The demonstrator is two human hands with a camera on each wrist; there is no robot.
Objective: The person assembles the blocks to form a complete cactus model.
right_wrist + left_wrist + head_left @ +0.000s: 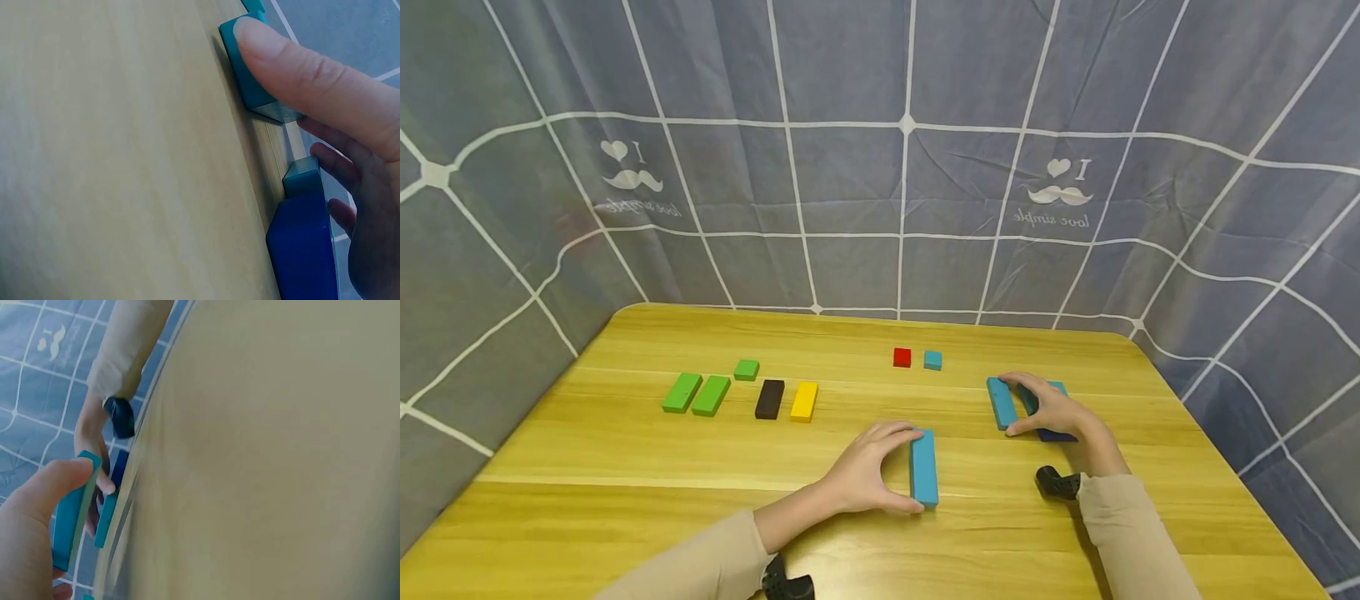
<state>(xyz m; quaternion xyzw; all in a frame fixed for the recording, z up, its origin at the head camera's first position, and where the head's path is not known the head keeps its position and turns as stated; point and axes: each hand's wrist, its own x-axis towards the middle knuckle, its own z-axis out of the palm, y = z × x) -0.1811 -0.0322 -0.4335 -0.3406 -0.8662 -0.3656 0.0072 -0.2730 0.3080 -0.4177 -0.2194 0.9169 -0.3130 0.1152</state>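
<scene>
Near the middle of the table, my left hand (865,475) pinches a light blue rectangular block (924,468) by its two ends, thumb at the near end and fingers at the far one. The left wrist view shows the thumb on this block (75,515). Farther right, my right hand (1060,411) pinches another light blue block (1002,403) lengthwise, its thumb pressed on the near end in the right wrist view. Beneath and beside that hand lie a dark blue block (303,244) and another blue block (1057,387), both partly hidden by it.
Small red (902,357) and light blue (932,360) blocks sit at the back. To the left are two long green blocks (682,392), a small green one (747,370), a black block (769,399) and a yellow block (804,402). A grey curtain (850,183) hangs behind the table.
</scene>
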